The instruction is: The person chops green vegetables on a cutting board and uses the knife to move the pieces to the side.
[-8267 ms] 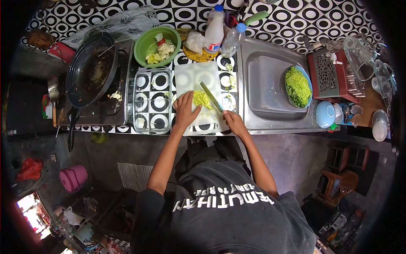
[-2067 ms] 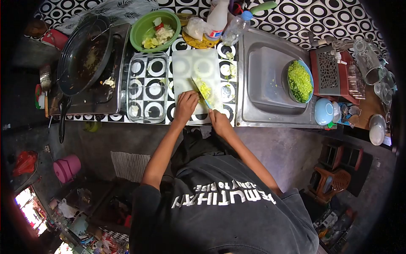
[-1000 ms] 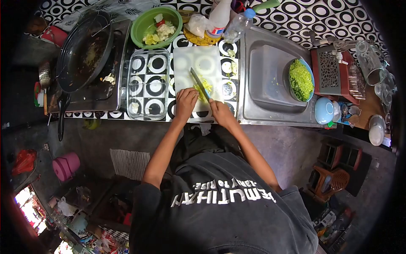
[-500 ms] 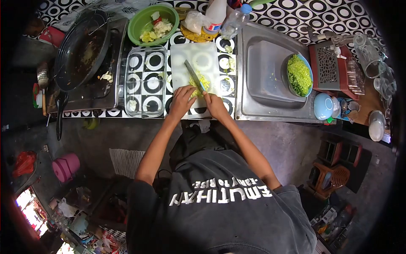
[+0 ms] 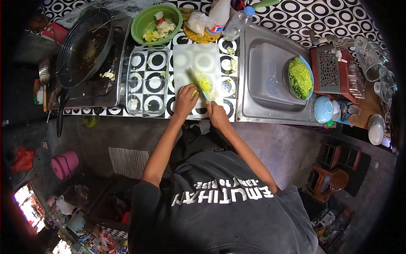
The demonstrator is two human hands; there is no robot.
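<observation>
A translucent white cutting board (image 5: 184, 59) lies on the patterned counter in front of me. My right hand (image 5: 218, 114) is wrapped round the light-blue handle of a knife (image 5: 198, 83), whose blade slants up and left over the board. My left hand (image 5: 186, 100) has its fingers curled on a piece of pale green vegetable (image 5: 195, 92), close beside the blade; most of the piece is hidden under the fingers. Finely chopped greens (image 5: 205, 82) lie in a small heap on the blade's right side.
Left of the board stands a glass baking dish (image 5: 146, 112), with a green bowl (image 5: 136, 30) of vegetable pieces behind it. A large pan (image 5: 72, 70) sits on the stove. To the right, a bowl of chopped greens (image 5: 300, 78) stands in the sink (image 5: 249, 111). Bottles (image 5: 240, 22) stand behind.
The knife's handle end has shifted slightly right and down, and its blade is tilted more on edge. My right hand has dropped a little. The whole view has shifted slightly.
</observation>
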